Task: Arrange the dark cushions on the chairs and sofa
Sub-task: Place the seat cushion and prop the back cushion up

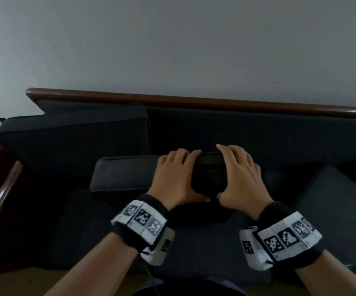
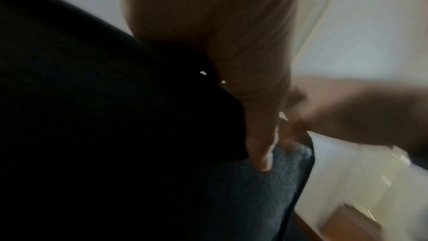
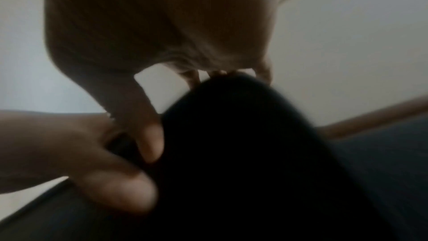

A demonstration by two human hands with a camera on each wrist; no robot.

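Observation:
A dark cushion (image 1: 126, 176) lies across the middle of the sofa seat (image 1: 194, 248). My left hand (image 1: 176, 178) and right hand (image 1: 242, 174) grip it side by side near its right part. The fingers of both curl over its far edge and the thumbs press its near face. In the left wrist view my left hand (image 2: 231, 61) holds the same cushion (image 2: 92, 116), thumb down on the fabric. The right wrist view shows my right hand (image 3: 162, 25) clamped over the cushion (image 3: 254, 153), blurred. A second dark cushion (image 1: 72, 135) leans against the backrest at left.
A third dark cushion (image 1: 339, 201) lies tilted on the seat at right. The sofa's wooden top rail (image 1: 194, 101) runs along a plain grey wall. A wooden armrest (image 1: 0, 199) borders the seat at left.

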